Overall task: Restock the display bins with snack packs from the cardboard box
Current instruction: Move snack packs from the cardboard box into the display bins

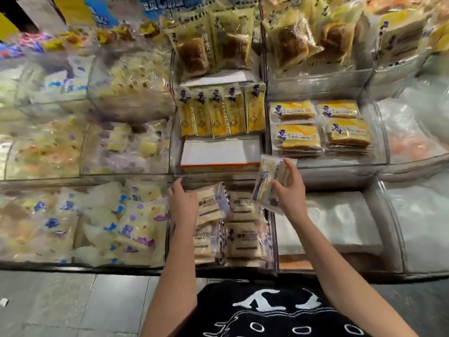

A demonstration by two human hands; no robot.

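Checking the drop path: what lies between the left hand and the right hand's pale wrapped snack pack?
Head view: white plastic-wrapped sandwich packs in the clear bin lie between the left hand and the pale wrapped snack pack the right hand grips.

A "20" in a round badge is printed on the upright yellow snack packs [220, 113] at 12 o'clock. A white "C" is shown on the blue paper sign [170, 2] above. Chinese print on the white plastic snack packs [210, 203] cannot be read.

Grey tiled floor [73, 305] below, blue sign [170, 3] up top.
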